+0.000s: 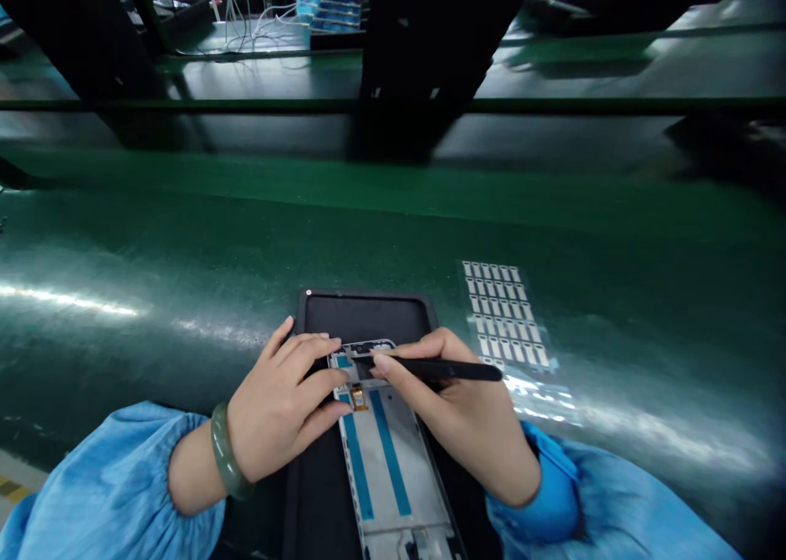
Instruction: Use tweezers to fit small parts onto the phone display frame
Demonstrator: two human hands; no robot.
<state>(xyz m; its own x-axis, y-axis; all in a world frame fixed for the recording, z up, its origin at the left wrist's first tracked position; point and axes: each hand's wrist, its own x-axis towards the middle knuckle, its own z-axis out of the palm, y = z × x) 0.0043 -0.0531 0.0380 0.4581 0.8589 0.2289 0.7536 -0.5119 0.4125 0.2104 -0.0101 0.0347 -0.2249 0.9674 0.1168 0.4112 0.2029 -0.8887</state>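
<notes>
**At the top end of the phone frame, a part is being pressed in**

Left of the phone frame [384,453], the left hand [279,404] comes in from a blue sleeve with a green bangle [226,453] at the wrist. Its fingers are spread and lie flat on the frame's upper left corner, steadying it rather than gripping anything. The frame itself lies lengthwise on a black tray [319,478], its pale inner face up, with two blue strips running down it and a small orange-brown connector near the top.

At the frame's top edge, a dark module sits in place, and the tip of a black stylus [442,370] rests on or just by it (the exact contact point is too small to tell). The right hand [460,413] is closed around that stylus in a pen hold, on the frame's right side.

Well to the right of the frame, a clear sheet of small grey pads [504,314] lies on the green belt [184,241]; most rows look full, while the near end seems bare.

My judgement: the top-end fitting is under way and not finished; the lower frame appears untouched.
</notes>
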